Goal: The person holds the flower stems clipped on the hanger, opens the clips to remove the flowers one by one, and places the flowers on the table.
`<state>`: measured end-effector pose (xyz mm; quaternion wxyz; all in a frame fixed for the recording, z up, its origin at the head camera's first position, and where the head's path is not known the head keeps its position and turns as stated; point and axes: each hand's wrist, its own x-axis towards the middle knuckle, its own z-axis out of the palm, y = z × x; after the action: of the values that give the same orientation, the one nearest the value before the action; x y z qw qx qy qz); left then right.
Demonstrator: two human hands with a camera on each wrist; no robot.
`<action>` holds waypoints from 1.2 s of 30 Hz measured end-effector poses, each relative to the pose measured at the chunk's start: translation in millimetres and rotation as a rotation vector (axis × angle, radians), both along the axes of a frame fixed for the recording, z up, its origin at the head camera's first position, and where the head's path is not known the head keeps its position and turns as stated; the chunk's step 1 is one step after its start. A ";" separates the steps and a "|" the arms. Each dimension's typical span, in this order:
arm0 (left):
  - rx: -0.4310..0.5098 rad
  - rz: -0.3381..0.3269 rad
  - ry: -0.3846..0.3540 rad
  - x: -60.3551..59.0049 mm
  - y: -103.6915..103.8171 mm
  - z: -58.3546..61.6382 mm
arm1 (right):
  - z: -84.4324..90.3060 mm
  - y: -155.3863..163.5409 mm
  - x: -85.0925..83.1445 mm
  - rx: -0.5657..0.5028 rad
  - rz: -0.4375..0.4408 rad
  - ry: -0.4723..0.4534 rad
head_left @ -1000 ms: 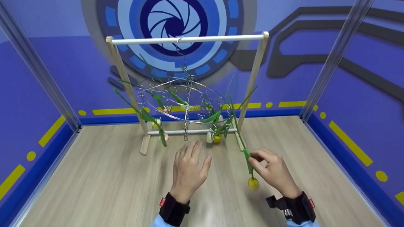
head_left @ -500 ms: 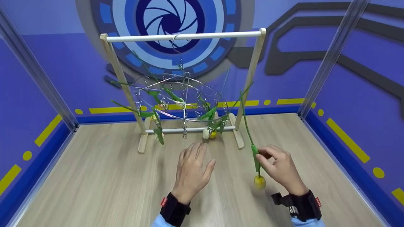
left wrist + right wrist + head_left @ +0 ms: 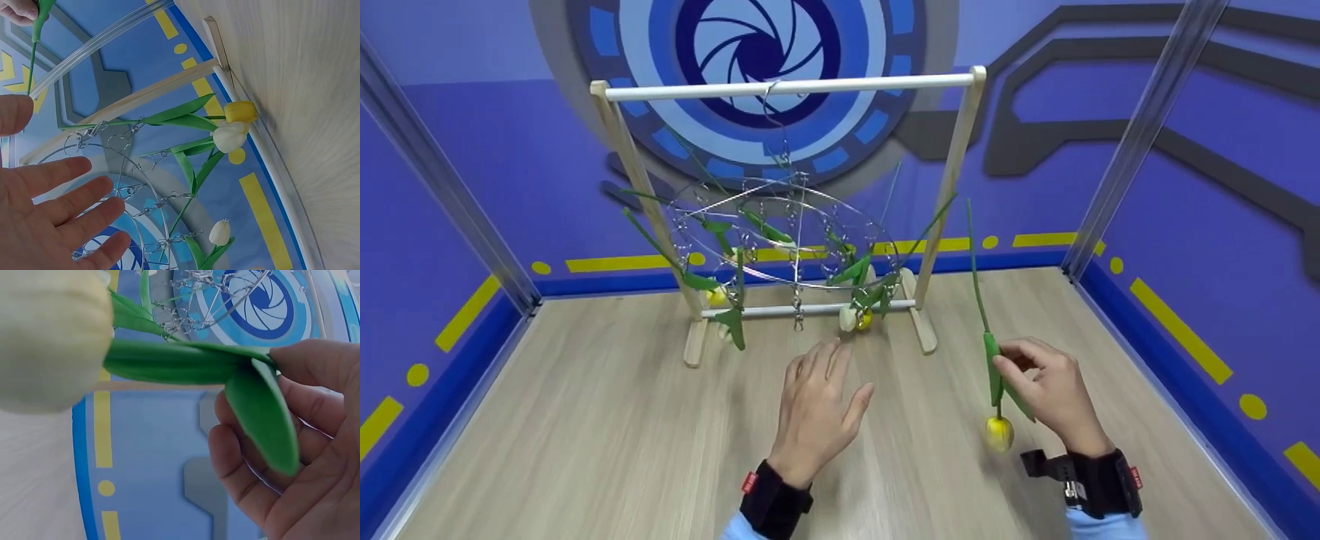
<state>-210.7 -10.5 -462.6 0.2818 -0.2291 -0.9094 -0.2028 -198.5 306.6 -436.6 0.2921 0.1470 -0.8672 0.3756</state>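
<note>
A yellow artificial tulip [image 3: 999,433] hangs head down from my right hand [image 3: 1054,386], whose thumb and fingers pinch the stem at its green leaves. In the right wrist view its pale bloom [image 3: 53,340] fills the upper left, with a leaf [image 3: 261,419] across the fingers. My left hand [image 3: 821,405] is held in front of the rack with fingers extended and nothing in them. A round wire clip hanger [image 3: 780,277] carries several upside-down tulips, among them a white tulip [image 3: 229,136] and a yellow tulip [image 3: 247,111] in the left wrist view.
The hanger hooks over the white top bar [image 3: 870,82] of a wooden rack [image 3: 952,180]. The rack's feet [image 3: 922,322] stand on the wood-grain table [image 3: 607,442]. Blue and purple printed panels [image 3: 1222,225] close in the back and sides.
My right hand has carried the yellow tulip right, away from the rack, and its stem stands more upright. The left hand has shifted only slightly. Tulips at the hanger's left have turned.
</note>
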 end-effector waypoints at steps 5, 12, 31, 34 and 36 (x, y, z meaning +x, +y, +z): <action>0.003 -0.003 0.017 -0.9 0.8 -0.7 | -1.5 5.2 -1.5 -0.012 -0.038 -0.046; -0.031 0.000 -0.011 -0.7 2.6 -0.4 | -9.2 12.7 -7.3 -0.013 -0.047 -0.131; -0.077 -0.002 -0.013 -1.6 5.1 -8.3 | -48.7 25.5 -28.2 0.049 -0.074 -0.407; -0.084 0.004 -0.030 -2.1 6.2 -9.4 | -54.2 27.5 -31.5 0.042 -0.063 -0.436; -0.092 0.004 -0.045 -2.4 7.0 -10.9 | -57.7 28.7 -33.5 0.048 -0.056 -0.450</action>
<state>-213.1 -3.5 -473.5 0.2508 -0.2353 -0.9243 -0.1655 -232.1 335.3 -494.2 0.0979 0.0424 -0.9228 0.3702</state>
